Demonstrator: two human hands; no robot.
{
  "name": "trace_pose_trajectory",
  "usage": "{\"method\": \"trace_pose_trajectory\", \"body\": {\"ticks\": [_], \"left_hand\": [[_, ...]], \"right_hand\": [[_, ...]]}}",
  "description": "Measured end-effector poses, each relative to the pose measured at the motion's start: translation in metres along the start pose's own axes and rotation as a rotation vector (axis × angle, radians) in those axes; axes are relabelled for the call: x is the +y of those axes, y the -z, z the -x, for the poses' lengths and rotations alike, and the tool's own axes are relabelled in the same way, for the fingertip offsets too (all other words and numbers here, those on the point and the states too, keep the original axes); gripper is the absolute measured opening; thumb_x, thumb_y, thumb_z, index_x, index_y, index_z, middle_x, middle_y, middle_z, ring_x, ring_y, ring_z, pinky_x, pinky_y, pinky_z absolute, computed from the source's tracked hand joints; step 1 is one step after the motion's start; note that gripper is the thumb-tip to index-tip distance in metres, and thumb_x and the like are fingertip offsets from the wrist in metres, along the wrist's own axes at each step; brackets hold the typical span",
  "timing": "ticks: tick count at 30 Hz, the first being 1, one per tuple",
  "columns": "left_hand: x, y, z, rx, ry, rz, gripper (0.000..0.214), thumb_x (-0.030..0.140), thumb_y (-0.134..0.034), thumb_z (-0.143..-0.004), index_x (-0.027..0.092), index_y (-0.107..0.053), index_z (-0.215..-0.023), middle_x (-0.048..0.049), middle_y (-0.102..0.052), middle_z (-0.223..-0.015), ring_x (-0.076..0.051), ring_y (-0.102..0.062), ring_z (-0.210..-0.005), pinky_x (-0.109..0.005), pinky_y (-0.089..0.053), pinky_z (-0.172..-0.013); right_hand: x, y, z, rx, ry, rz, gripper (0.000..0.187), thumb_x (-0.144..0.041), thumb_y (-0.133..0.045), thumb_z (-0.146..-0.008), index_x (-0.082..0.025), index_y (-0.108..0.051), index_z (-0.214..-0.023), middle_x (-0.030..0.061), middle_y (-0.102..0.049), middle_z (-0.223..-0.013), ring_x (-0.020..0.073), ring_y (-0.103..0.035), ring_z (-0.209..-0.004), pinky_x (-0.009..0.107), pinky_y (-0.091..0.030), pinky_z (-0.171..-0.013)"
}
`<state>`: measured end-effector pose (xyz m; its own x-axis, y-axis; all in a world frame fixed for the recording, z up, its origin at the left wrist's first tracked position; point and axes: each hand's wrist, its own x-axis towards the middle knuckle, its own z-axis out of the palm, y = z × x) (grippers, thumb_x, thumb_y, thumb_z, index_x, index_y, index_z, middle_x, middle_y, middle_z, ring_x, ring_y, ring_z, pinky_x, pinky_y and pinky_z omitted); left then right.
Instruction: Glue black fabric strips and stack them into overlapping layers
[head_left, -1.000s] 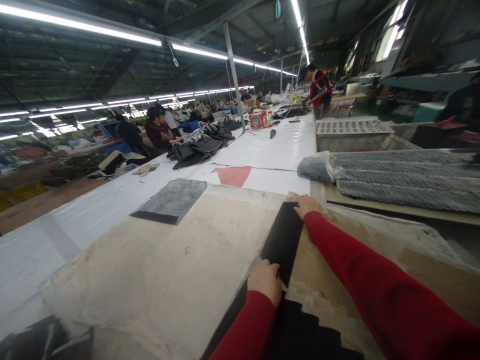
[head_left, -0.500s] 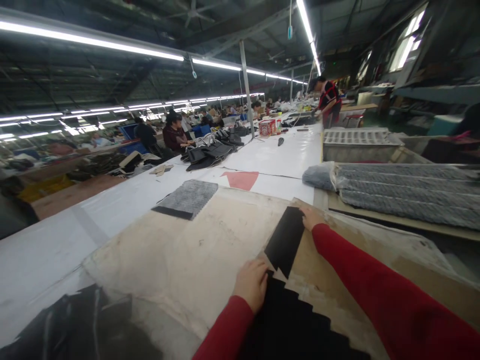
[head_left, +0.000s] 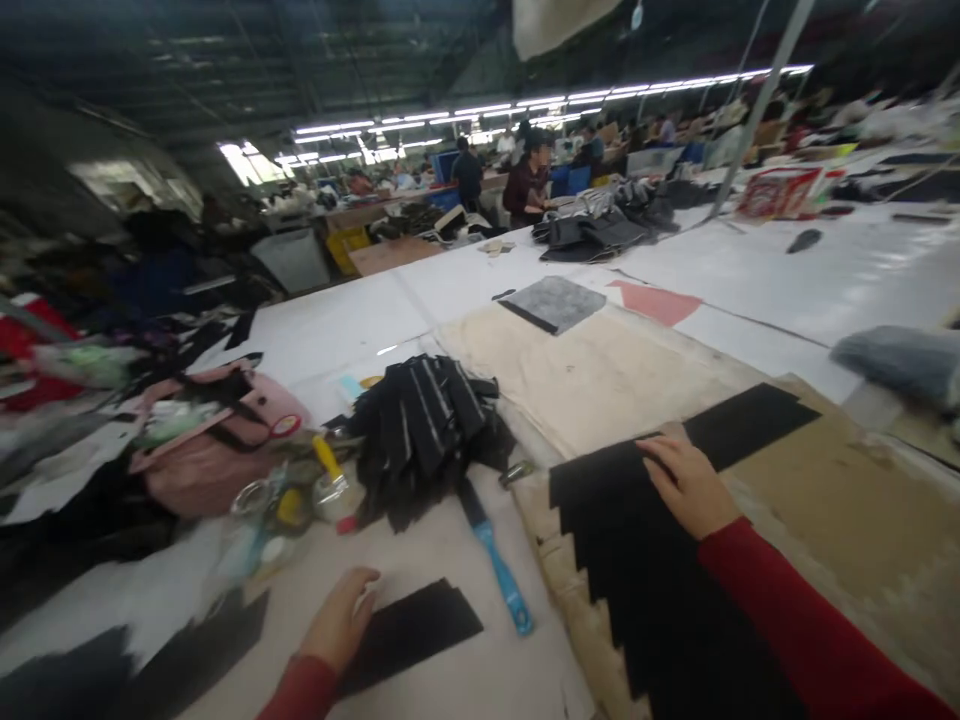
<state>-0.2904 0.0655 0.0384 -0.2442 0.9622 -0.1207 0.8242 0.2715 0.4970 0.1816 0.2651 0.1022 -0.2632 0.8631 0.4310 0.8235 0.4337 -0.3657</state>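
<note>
Overlapping black fabric pieces [head_left: 637, 560] lie in a stepped row on a beige board [head_left: 600, 390], and one black piece [head_left: 750, 425] reaches past the row's far end. My right hand [head_left: 690, 485] rests on the row's upper part with its fingers stretched out. On the pale table to the left, my left hand [head_left: 341, 620] hovers at the end of a separate black fabric piece [head_left: 424, 630], thumb and fingers apart; whether it touches the piece is unclear. Between the hands lies a brush with a blue handle [head_left: 502, 580].
A heap of black strips [head_left: 427, 430] sits left of the board. Beyond it are a pink bag [head_left: 217, 430] and a yellow-handled tool [head_left: 330, 460]. A grey piece [head_left: 555, 303] and a red piece [head_left: 656, 300] lie toward the back. A person [head_left: 529, 180] works across the table.
My view has swung left, showing the heap, brush and bag. My left hand has left the row for the separate black piece. My right hand has drawn back from the far piece onto the row.
</note>
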Motion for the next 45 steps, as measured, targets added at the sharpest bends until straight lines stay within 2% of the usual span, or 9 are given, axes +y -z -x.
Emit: {"method": "trace_pose_trajectory", "body": {"ticks": [5, 7, 10, 15, 23, 30, 35, 40, 45], "left_hand": [[-0.088, 0.002, 0.084, 0.067, 0.079, 0.045, 0.019, 0.025, -0.043, -0.073, 0.020, -0.058, -0.083, -0.0050, -0.059, -0.090, -0.018, -0.056, -0.088, -0.033, -0.046, -0.084], [-0.104, -0.002, 0.106, 0.084, 0.077, 0.052, 0.020, 0.023, -0.042, -0.073, 0.019, -0.058, -0.085, -0.0059, -0.059, -0.092, -0.018, -0.055, -0.091, -0.032, -0.045, -0.086], [-0.110, -0.008, 0.124, 0.123, 0.048, 0.035, 0.024, 0.019, -0.040, -0.075, 0.019, -0.059, -0.090, -0.0063, -0.057, -0.099, -0.018, -0.052, -0.097, -0.032, -0.043, -0.089], [-0.100, -0.008, 0.139, 0.101, 0.066, -0.017, 0.029, 0.016, -0.040, -0.075, 0.018, -0.059, -0.097, -0.0073, -0.055, -0.106, -0.021, -0.049, -0.101, -0.036, -0.040, -0.092], [-0.114, -0.008, 0.193, 0.139, 0.058, 0.109, 0.026, 0.019, -0.036, -0.079, 0.018, -0.058, -0.093, -0.0098, -0.055, -0.101, -0.022, -0.048, -0.099, -0.039, -0.039, -0.091], [-0.128, 0.007, 0.180, 0.134, 0.366, 0.068, 0.016, 0.026, -0.045, -0.077, 0.014, -0.050, -0.086, -0.0070, -0.051, -0.090, -0.018, -0.051, -0.088, -0.032, -0.041, -0.082], [-0.120, 0.004, 0.161, 0.058, 0.486, 0.039, 0.014, 0.021, -0.056, -0.069, 0.015, -0.046, -0.077, -0.0034, -0.049, -0.083, -0.014, -0.050, -0.079, -0.025, -0.039, -0.074], [-0.125, -0.004, 0.158, 0.047, 0.543, 0.130, 0.012, 0.014, -0.051, -0.070, 0.018, -0.039, -0.071, 0.0024, -0.046, -0.070, -0.012, -0.049, -0.067, -0.023, -0.037, -0.065], [-0.138, -0.017, 0.160, 0.201, 0.499, 0.408, 0.010, 0.019, -0.049, -0.072, 0.019, -0.041, -0.076, 0.0048, -0.046, -0.063, -0.011, -0.050, -0.060, -0.022, -0.039, -0.064]], "right_hand": [[-0.175, -0.067, 0.070, -0.311, 0.260, -0.238, 0.033, -0.017, -0.034, -0.082, -0.014, -0.059, -0.103, 0.0103, -0.056, -0.101, 0.0188, -0.048, -0.095, 0.031, -0.041, -0.085], [-0.217, -0.095, 0.103, -0.477, 0.293, -0.260, 0.035, -0.011, -0.032, -0.080, -0.014, -0.060, -0.102, 0.0099, -0.057, -0.098, 0.0186, -0.049, -0.092, 0.031, -0.042, -0.083], [-0.246, -0.130, 0.137, -0.616, 0.276, -0.193, 0.037, -0.006, -0.033, -0.078, -0.014, -0.060, -0.102, 0.0096, -0.057, -0.097, 0.0193, -0.050, -0.091, 0.032, -0.043, -0.082], [-0.261, -0.158, 0.159, -0.654, 0.289, -0.047, 0.043, -0.002, -0.034, -0.075, -0.012, -0.060, -0.107, 0.0115, -0.058, -0.102, 0.0230, -0.049, -0.097, 0.035, -0.042, -0.083], [-0.268, -0.157, 0.197, -0.624, 0.398, -0.105, 0.039, -0.005, -0.034, -0.075, -0.011, -0.060, -0.105, 0.0127, -0.058, -0.101, 0.0218, -0.051, -0.094, 0.036, -0.043, -0.083], [-0.251, -0.165, 0.183, -0.601, 0.078, 0.009, 0.031, -0.041, -0.047, -0.077, -0.011, -0.052, -0.087, 0.0127, -0.055, -0.083, 0.0246, -0.054, -0.080, 0.037, -0.042, -0.074], [-0.256, -0.171, 0.179, -0.712, -0.090, -0.069, 0.015, -0.029, -0.054, -0.068, -0.017, -0.046, -0.073, 0.0086, -0.054, -0.077, 0.0235, -0.053, -0.075, 0.035, -0.039, -0.068], [-0.251, -0.182, 0.184, -0.688, -0.198, -0.178, 0.014, -0.021, -0.053, -0.064, -0.019, -0.043, -0.073, 0.0011, -0.052, -0.070, 0.0151, -0.052, -0.065, 0.026, -0.038, -0.061], [-0.238, -0.192, 0.185, -0.702, -0.298, -0.317, 0.011, -0.030, -0.050, -0.070, -0.019, -0.047, -0.072, -0.0038, -0.049, -0.056, 0.0122, -0.049, -0.055, 0.024, -0.036, -0.054]]}}
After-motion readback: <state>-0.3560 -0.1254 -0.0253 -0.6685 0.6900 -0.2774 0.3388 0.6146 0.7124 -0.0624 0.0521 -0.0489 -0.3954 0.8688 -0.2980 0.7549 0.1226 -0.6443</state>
